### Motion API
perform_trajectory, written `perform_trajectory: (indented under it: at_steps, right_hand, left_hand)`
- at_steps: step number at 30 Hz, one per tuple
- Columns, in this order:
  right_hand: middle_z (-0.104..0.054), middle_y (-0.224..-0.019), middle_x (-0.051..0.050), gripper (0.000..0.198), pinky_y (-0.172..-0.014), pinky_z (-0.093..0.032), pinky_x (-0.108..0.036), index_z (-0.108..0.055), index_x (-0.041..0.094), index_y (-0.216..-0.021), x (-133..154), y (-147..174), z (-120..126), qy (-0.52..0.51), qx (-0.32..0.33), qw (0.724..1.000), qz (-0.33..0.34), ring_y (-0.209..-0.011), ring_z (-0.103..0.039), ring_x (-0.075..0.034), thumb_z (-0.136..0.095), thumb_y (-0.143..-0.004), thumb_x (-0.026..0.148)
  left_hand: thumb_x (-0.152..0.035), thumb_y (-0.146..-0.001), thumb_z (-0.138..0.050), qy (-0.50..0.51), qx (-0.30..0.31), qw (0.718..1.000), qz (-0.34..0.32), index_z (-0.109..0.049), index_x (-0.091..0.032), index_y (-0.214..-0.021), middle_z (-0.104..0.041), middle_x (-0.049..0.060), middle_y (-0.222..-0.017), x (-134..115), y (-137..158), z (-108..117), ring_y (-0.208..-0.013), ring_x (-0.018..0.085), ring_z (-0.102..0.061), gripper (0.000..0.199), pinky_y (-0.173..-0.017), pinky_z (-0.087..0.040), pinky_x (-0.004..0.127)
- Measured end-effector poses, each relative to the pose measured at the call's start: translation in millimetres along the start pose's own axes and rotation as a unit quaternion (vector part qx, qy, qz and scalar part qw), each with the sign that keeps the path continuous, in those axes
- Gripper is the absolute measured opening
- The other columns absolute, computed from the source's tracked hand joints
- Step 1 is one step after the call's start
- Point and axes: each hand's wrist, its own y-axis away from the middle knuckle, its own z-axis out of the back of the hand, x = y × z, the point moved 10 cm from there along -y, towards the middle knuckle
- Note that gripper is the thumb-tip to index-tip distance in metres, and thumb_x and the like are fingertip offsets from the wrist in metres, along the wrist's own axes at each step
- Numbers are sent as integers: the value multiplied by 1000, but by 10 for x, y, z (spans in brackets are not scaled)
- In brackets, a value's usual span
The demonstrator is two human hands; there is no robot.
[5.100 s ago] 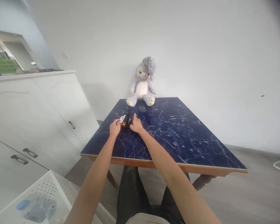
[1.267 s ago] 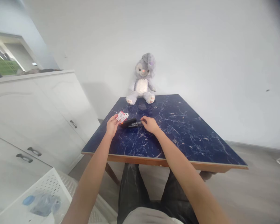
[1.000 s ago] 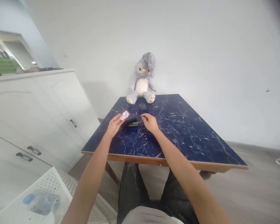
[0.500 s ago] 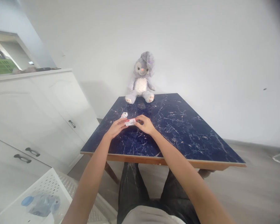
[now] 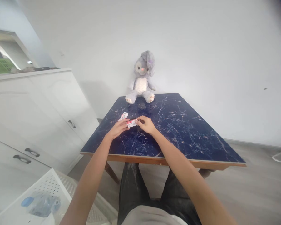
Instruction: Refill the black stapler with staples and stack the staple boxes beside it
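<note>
Between my hands is a small red and white box (image 5: 132,123), held just above the table. My left hand (image 5: 118,128) grips its left end, fingers along the edge. At the other end, my right hand (image 5: 145,124) pinches the box between thumb and fingers. Just beyond my left hand, a second red and white box (image 5: 123,116) with dark print lies on the blue marbled table (image 5: 178,131). My left fingers partly cover its near end.
A grey plush rabbit (image 5: 141,79) sits at the table's far edge against the wall. White cabinets (image 5: 37,112) stand to the left. At lower left, a white perforated basket (image 5: 49,184) contains a clear plastic bottle (image 5: 43,204) with a blue cap.
The held box has shifted slightly to the right and tilted. More of the second box shows behind my left hand.
</note>
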Motion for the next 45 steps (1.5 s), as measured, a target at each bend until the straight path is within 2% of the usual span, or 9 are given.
perform_trajectory:
  at_steps: [3,6,10,16,20,26,34,40,45]
  right_hand:
    - [-71,-93,-4,26,-76,-48,-27,-73,21,-94,-9,-4,7,-11,8,1000,-3,-79,-63,-16,-59,-93,43]
    - [-71,-92,-4,27,-76,-48,-28,-75,22,-91,-22,-3,-6,-21,17,1000,-8,-79,-64,-16,-61,-92,45]
    - [-71,-88,-3,28,-73,-46,-27,-75,21,-86,-67,-2,-28,-38,18,999,-19,-76,-63,-15,-61,-91,46]
    - [-68,-80,-1,35,-70,-42,-26,-73,21,-78,-105,0,-138,-40,49,998,-25,-71,-59,-14,-58,-92,49]
    - [-67,-76,0,39,-69,-41,-25,-70,19,-73,-129,-4,-158,-67,58,995,-41,-71,-58,-15,-56,-91,51]
    - [-65,-69,1,39,-67,-42,-25,-69,19,-71,-230,0,-59,-110,29,989,-90,-68,-57,-15,-56,-89,51]
    - [-73,-84,-2,27,-72,-45,-26,-75,21,-81,-224,-9,-94,-89,28,992,-83,-75,-62,-17,-61,-86,44]
    - [-68,-71,1,23,-64,-42,-24,-69,19,-73,-324,-3,-55,-122,12,984,-126,-63,-56,-13,-60,-83,38]
    - [-64,-65,3,28,-61,-41,-24,-66,20,-70,-375,-9,-15,-120,-2,983,-142,-60,-54,-13,-59,-84,43]
  left_hand:
    - [-21,-78,-79,7,16,1000,23,-71,-20,-119,-68,13,-127,52,4,-28,-111,24,-67,41,-89,-59,34]
    - [-19,-78,-78,14,-1,1000,17,-72,-19,-115,-70,12,-122,50,-11,20,-108,23,-68,37,-88,-59,33]
    - [-21,-76,-80,7,-42,999,-7,-74,-17,-110,-74,11,-110,9,-39,102,-99,21,-70,35,-85,-58,32]
    - [-24,-66,-83,-12,-126,990,-61,-76,-13,-90,-76,9,-89,-138,-40,210,-80,20,-70,28,-73,-55,31]
    - [-24,-64,-83,16,-129,989,-69,-74,-14,-90,-76,8,-88,-192,-30,200,-79,18,-69,29,-69,-54,28]
    - [-20,-64,-79,39,-162,981,-97,-72,-17,-92,-75,6,-92,-274,22,293,-82,17,-69,29,-63,-52,23]
    - [-28,-66,-84,2,-125,990,-70,-71,-16,-98,-76,7,-92,-166,-29,257,-81,16,-69,36,-69,-54,25]
    - [-26,-63,-85,15,-155,984,-81,-71,-15,-95,-76,8,-90,-222,-5,312,-80,18,-69,37,-67,-54,26]
    - [-25,-63,-84,42,-176,980,-79,-71,-15,-92,-75,8,-89,-238,3,367,-80,17,-69,34,-66,-52,25]
